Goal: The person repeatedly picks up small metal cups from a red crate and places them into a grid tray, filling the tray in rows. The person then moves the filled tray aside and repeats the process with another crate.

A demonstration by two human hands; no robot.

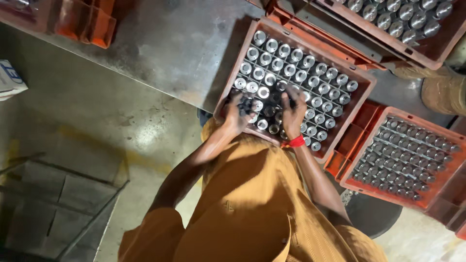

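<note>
A grey metal worktable point(170, 43) stands over a stained concrete floor point(97, 121), crowded with orange crates. At the near crate, the left hand point(236, 112) has its fingers point(244, 104) curled around something dark, though motion blur hides exactly what it grips. The right hand point(293, 111), with a red band point(293, 142) at the wrist, presses its bent fingers down among the shiny metal cylinders point(291, 65); whether it has one pinched I cannot tell. These cylinders stand upright in the gridded orange crate point(361, 99), which overhangs the table's edge toward the person. Judged from this, leaning weight on that near rim could tip the crate and spill parts to the floor. A loose, hurried grip could also drop a cylinder or knock neighbours askew. A second filled crate point(349, 179) sits low to the right.
</note>
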